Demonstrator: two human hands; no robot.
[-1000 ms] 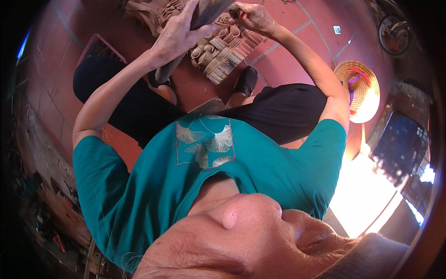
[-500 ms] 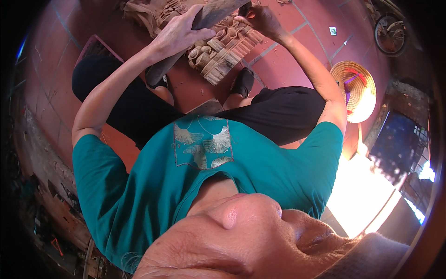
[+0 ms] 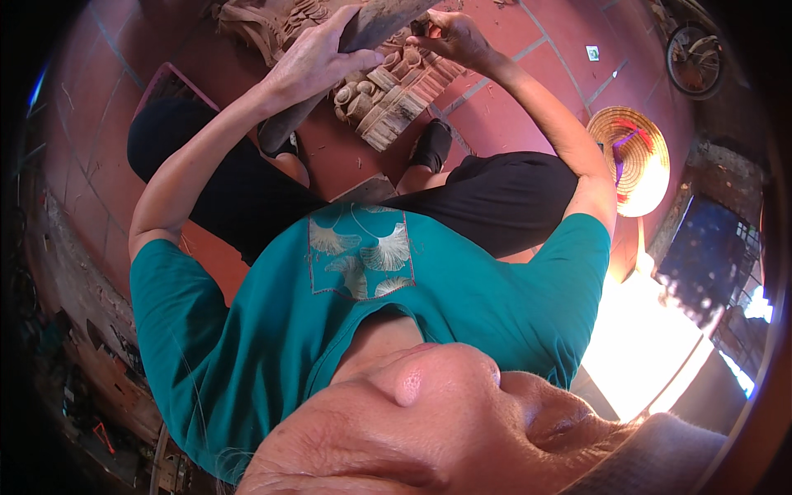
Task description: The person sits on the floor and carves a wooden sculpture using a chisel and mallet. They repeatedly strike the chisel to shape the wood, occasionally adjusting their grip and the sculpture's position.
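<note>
At the upper middle my left hand wraps round a long, dark grey-brown bar that slants up to the right, its thumb lying along the near edge. The bar's far end runs out of view at the top. My right hand is closed on a small dark object beside the bar; its kind cannot be made out, and a bit of red shows between the fingers. Carved brown pieces with scrolls and ridges lie on the floor below both hands.
Red floor tiles surround my bent legs. A straw hat with a purple ribbon lies at the right, with a wheel beyond it. A pink-rimmed basket-like object stands near my left knee. Bright sunlight falls at the lower right.
My right hand has moved slightly left and down along the bar with the small dark object. My left hand and the bar have stayed nearly still.
</note>
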